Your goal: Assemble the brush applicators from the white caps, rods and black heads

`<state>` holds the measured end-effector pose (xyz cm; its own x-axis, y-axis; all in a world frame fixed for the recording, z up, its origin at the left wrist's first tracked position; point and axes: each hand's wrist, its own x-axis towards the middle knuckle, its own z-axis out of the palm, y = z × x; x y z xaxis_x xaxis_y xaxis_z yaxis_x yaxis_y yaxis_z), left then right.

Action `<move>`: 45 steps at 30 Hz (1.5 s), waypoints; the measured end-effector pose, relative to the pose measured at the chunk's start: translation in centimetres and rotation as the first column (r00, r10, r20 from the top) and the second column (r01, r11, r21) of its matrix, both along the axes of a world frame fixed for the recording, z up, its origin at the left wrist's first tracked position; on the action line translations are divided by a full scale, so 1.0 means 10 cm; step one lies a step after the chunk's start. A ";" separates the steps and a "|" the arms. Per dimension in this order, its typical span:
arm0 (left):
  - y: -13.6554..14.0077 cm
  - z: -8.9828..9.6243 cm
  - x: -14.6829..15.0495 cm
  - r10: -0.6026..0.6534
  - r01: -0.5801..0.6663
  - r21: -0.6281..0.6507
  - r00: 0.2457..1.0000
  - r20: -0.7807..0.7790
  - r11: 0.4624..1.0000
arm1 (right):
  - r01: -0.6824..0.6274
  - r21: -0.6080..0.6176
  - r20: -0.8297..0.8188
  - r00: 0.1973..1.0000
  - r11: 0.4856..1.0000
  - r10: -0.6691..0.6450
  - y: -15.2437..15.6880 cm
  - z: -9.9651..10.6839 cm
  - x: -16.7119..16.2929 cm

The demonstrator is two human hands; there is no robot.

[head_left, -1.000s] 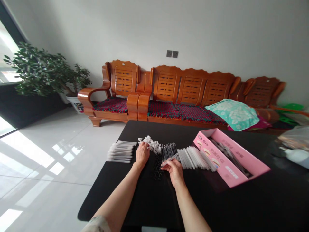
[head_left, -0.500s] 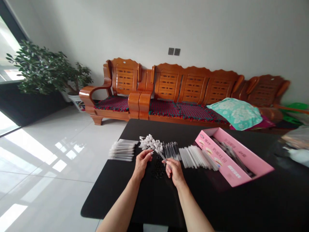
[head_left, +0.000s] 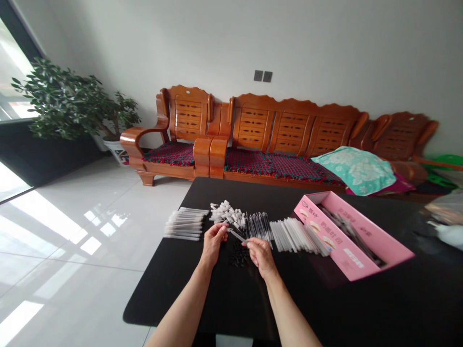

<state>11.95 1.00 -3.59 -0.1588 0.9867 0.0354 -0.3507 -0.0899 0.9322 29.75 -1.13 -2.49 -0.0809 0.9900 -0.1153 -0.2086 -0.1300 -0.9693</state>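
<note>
My right hand (head_left: 261, 254) is closed round one end of a slim translucent pen barrel (head_left: 238, 236), which slants up to the left. The thumb and fingers of my left hand (head_left: 214, 242) are pinched together close to the barrel's far end; the small thing between them is too small to make out. Beyond my hands lie a heap of short white pieces (head_left: 227, 212) and a row of thin dark pen refills (head_left: 258, 225). Small black pieces (head_left: 238, 255) are scattered between and below my hands. Right of the refills lies a row of translucent barrels (head_left: 294, 235).
A stack of white pens (head_left: 184, 224) lies on the left of the black table (head_left: 162, 294). To the right stands an open pink box (head_left: 349, 250) with dark thin sticks inside. A wooden sofa (head_left: 253, 127) is behind the table, and a plastic bag (head_left: 446, 212) lies far right.
The pen barrel in my right hand has swung to a flatter slant, and its far end now meets my left fingertips. My hands have otherwise barely moved; the view has shifted slightly.
</note>
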 end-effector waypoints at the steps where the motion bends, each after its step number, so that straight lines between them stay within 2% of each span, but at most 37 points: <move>1: 0.00 0.00 0.00 0.006 -0.006 0.000 1.000 -0.007 1.000 | 0.000 -0.001 0.006 1.000 1.000 0.000 0.00 0.01 0.00; 8: 0.01 0.04 0.03 0.014 -0.014 0.007 0.999 -0.032 1.000 | -0.003 0.007 0.040 0.999 1.000 0.003 -0.02 0.08 -0.03; 18: -0.02 0.15 0.14 0.022 -0.024 -0.057 0.999 -0.029 0.998 | 0.010 0.097 0.202 0.979 0.995 -0.030 0.02 0.01 -0.05; 25: -0.03 0.07 0.27 0.146 -0.144 -0.094 0.989 0.007 0.985 | 0.008 0.121 0.256 0.966 0.993 -0.039 0.01 0.07 -0.06; 31: -0.05 0.09 0.37 0.186 -0.188 -0.053 0.982 -0.036 0.981 | 0.021 0.085 0.197 0.980 0.996 -0.037 0.00 0.01 -0.03; 36: -0.06 0.14 0.40 0.139 -0.139 -0.018 0.990 -0.022 0.990 | 0.001 0.047 0.128 0.992 0.999 -0.007 0.00 0.03 0.00; 42: -0.07 0.16 0.32 0.085 -0.086 -0.017 0.993 -0.082 0.996 | -0.016 0.062 0.141 0.990 0.998 0.007 -0.01 0.03 -0.01; 45: -0.07 0.20 0.20 0.103 -0.106 -0.016 0.988 -0.116 0.994 | -0.041 0.067 0.125 0.992 0.997 0.032 -0.01 0.02 0.00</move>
<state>13.94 0.35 -1.62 -0.2572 0.9656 0.0374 -0.2306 -0.0989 0.9680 29.73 -1.26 -2.27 -0.1066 0.9926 -0.0578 -0.0824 -0.0668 -0.9944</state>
